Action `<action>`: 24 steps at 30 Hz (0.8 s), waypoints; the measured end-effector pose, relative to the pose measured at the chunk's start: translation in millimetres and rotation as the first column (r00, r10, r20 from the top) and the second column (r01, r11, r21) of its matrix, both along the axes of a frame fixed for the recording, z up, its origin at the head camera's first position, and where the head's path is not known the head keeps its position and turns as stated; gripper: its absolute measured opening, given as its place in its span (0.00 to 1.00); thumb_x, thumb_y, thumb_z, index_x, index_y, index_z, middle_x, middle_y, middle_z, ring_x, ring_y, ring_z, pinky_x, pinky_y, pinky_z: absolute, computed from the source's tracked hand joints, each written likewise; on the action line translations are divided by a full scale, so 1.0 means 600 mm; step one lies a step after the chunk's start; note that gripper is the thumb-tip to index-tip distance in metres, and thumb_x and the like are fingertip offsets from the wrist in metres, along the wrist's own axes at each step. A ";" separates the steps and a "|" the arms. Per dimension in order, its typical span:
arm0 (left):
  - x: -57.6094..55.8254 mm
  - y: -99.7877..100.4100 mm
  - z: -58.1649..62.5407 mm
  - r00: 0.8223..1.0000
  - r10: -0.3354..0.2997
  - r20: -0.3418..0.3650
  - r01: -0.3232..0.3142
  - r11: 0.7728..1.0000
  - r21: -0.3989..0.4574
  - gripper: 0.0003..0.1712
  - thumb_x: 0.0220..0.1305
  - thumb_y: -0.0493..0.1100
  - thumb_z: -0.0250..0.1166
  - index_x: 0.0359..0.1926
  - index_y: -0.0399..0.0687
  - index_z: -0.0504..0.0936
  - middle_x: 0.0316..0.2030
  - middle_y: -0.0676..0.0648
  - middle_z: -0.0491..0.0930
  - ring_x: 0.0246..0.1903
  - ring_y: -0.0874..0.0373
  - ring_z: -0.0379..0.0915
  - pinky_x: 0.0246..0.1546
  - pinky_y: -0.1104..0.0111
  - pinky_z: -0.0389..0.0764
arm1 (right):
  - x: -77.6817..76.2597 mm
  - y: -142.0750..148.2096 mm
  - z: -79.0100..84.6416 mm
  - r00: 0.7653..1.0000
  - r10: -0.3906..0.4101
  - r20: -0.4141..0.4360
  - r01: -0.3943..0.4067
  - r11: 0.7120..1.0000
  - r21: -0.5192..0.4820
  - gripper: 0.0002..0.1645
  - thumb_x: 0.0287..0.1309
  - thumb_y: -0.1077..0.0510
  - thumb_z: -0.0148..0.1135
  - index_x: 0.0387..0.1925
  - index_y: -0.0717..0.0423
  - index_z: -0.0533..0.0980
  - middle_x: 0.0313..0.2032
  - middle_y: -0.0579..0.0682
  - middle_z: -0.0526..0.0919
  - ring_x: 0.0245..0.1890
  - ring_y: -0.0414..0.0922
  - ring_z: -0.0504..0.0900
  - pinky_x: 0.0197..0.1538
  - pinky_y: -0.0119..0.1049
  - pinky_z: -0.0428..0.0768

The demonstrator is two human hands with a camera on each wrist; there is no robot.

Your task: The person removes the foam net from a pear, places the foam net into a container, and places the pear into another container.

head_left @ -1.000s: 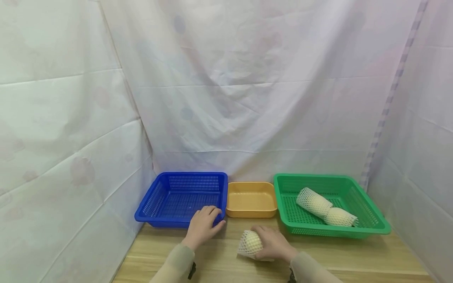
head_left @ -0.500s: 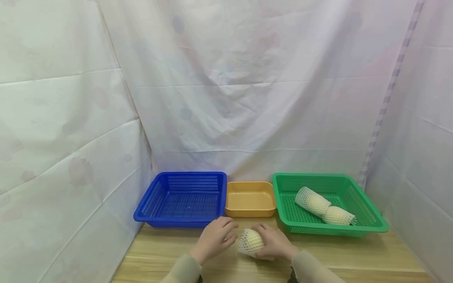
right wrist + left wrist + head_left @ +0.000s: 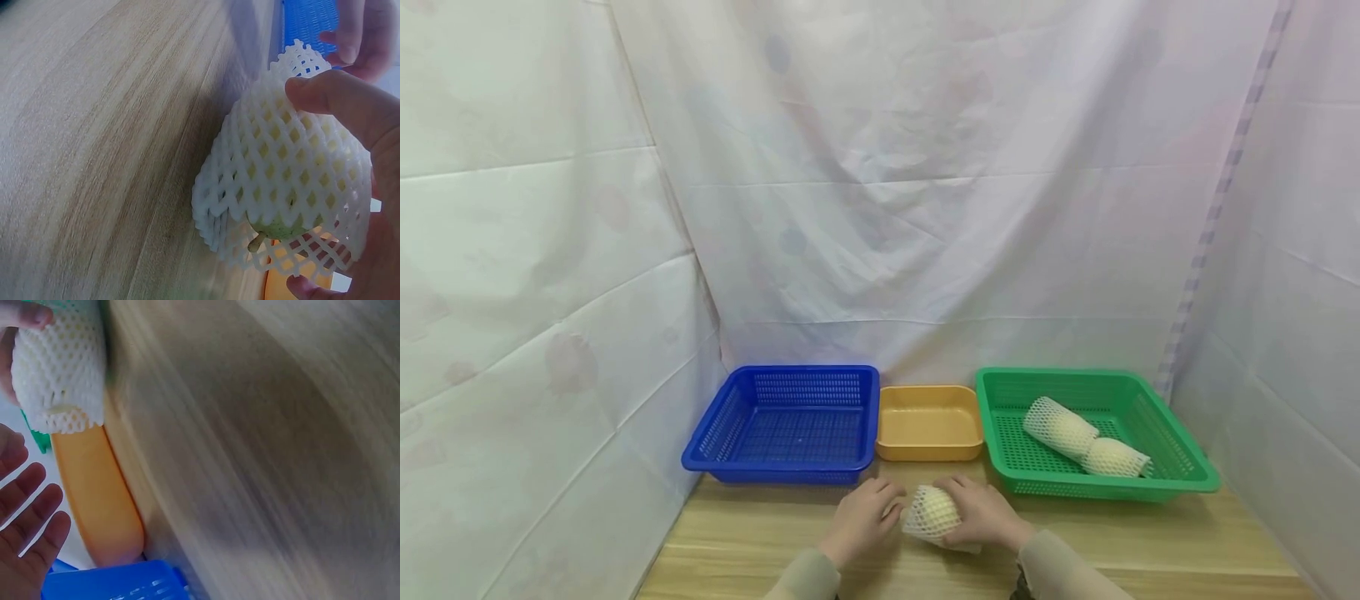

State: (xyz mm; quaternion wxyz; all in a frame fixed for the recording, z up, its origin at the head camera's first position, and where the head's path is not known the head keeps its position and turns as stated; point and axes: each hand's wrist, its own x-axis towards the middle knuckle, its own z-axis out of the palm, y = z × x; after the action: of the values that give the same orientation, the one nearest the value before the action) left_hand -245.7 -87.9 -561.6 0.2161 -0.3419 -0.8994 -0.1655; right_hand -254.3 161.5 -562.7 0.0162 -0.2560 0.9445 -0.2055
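A pale yellow-green pear [image 3: 281, 226] sits inside a white foam net sleeve [image 3: 250, 181]; its short stem shows at one end in the right wrist view. My right hand [image 3: 985, 512] grips the sleeved pear on the wood table, thumb on the near side in the right wrist view. My left hand [image 3: 865, 515] hovers just left of the sleeve. Its fingers [image 3: 28, 481] are spread and relaxed in the left wrist view, holding nothing. Two more fruits in foam nets [image 3: 1062, 428] lie end to end inside the green basket [image 3: 1022, 482].
Behind the hands stand a blue basket [image 3: 805, 467] at left, a yellow-orange tray [image 3: 931, 452] in the middle and the green basket at right. The wood tabletop [image 3: 737, 533] extends in front. White cloth [image 3: 865, 250] hangs at the back and sides.
My left hand has come away from the blue basket's front right corner, moving right and toward me, to beside the sleeved pear. The right hand keeps its grip in nearly the same place.
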 end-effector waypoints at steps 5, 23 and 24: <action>-0.001 0.007 -0.007 0.999 0.013 0.042 -0.012 1.000 -0.015 0.10 0.61 0.44 0.66 0.45 0.51 0.84 0.39 0.56 0.81 0.40 0.61 0.77 0.40 0.68 0.79 | 0.000 0.002 -0.001 1.000 0.001 0.010 -0.001 1.000 -0.003 0.49 0.32 0.40 0.75 0.61 0.49 0.71 0.53 0.49 0.76 0.45 0.46 0.77 0.46 0.57 0.72; 0.001 0.030 -0.015 0.995 -0.021 0.102 0.020 1.000 0.009 0.14 0.60 0.41 0.67 0.47 0.54 0.85 0.39 0.56 0.81 0.38 0.63 0.77 0.41 0.69 0.78 | 0.003 0.004 0.002 1.000 0.003 0.019 -0.003 1.000 -0.011 0.49 0.34 0.41 0.74 0.62 0.52 0.71 0.54 0.51 0.76 0.48 0.50 0.77 0.47 0.60 0.72; 0.002 0.031 -0.014 0.994 -0.025 0.104 0.024 1.000 0.013 0.14 0.60 0.41 0.67 0.48 0.54 0.85 0.39 0.56 0.81 0.39 0.63 0.78 0.41 0.69 0.78 | 0.002 0.004 0.002 1.000 0.003 0.021 -0.003 1.000 -0.011 0.49 0.34 0.41 0.74 0.62 0.52 0.71 0.54 0.51 0.76 0.48 0.50 0.77 0.47 0.61 0.72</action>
State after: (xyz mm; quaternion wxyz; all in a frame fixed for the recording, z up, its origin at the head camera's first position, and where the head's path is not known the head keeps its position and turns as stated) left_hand -244.6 -69.3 -569.8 0.1688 -0.3424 -0.9043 -0.1911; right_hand -252.9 164.0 -561.6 0.0252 -0.2552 0.9428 -0.2132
